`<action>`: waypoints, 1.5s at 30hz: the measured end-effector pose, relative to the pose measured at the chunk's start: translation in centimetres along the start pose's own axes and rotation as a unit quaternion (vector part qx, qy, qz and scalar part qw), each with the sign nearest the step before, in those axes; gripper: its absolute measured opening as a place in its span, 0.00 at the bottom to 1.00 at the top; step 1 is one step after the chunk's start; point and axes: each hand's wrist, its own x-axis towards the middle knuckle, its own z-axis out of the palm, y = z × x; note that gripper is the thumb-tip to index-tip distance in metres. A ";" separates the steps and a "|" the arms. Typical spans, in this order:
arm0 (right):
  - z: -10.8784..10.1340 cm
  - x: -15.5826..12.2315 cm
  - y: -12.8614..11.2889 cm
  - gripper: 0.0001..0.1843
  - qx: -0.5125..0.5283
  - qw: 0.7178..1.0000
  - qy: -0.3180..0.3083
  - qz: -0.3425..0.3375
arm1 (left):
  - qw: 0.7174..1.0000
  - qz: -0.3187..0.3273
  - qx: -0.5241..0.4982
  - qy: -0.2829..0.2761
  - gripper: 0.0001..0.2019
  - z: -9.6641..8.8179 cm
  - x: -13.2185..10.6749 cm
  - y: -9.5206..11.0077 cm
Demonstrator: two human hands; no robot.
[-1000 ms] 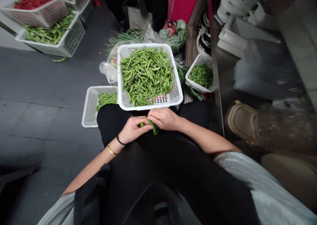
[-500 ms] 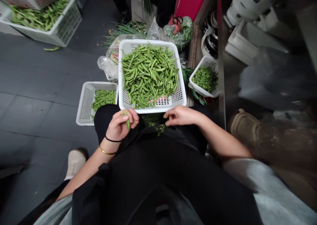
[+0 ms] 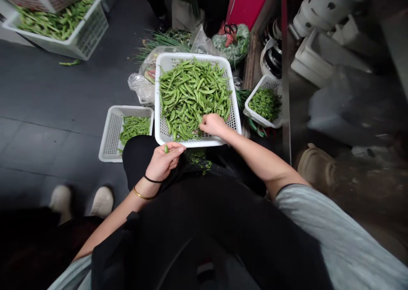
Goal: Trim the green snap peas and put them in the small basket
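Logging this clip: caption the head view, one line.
Right hand reaches into green pea pods in a white basket; left hand holds a pod.

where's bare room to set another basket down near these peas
Bare grey floor lies left of the left small white basket. It's crowded around the large pea basket, between the plastic bags and the right small basket.

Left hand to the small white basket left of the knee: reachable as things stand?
Likely yes. The left hand sits close to the small white basket, and only the black-clad knee lies between them, with the hand apparently raised above it. The hand is pinching a pea pod, but nothing else seems to block the way.
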 end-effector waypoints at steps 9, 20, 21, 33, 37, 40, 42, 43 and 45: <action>0.3 -11.1 -4.2 0.20 0.065 0.968 0.154 -0.189 | 0.999 0.031 0.007 0.002 0.14 2.0 0.0 -1.1; 1.0 -12.5 -3.2 0.16 0.237 0.860 0.167 -0.420 | 0.993 -0.037 0.008 -0.109 0.11 1.6 -2.0 -0.8; 0.9 -12.6 -3.1 0.15 0.261 0.850 0.142 -0.434 | 0.991 -0.051 0.017 -0.121 0.11 1.6 -2.1 -0.7; -1.6 -13.7 0.6 0.18 0.190 0.924 0.189 -0.272 | 0.972 -0.088 0.096 -0.194 0.10 0.5 -2.1 -0.1; -1.1 -13.5 -1.9 0.14 0.057 0.923 0.142 -0.353 | 0.959 -0.083 0.169 -0.212 0.11 1.3 -2.3 0.2; -1.0 -13.0 -2.4 0.15 0.112 0.909 0.113 -0.384 | 0.927 0.030 0.305 -0.216 0.08 2.3 -2.9 1.1; -0.8 -12.7 -2.6 0.16 0.234 0.893 0.089 -0.373 | 0.896 0.138 0.370 -0.205 0.09 2.8 -3.5 1.6; -0.6 -12.6 -2.8 0.17 0.302 0.882 0.076 -0.353 | 0.888 0.179 0.381 -0.188 0.10 3.0 -3.7 1.6; 0.1 -12.6 -3.2 0.17 0.397 0.866 0.079 -0.294 | 0.900 0.228 0.354 -0.110 0.11 3.1 -4.0 1.5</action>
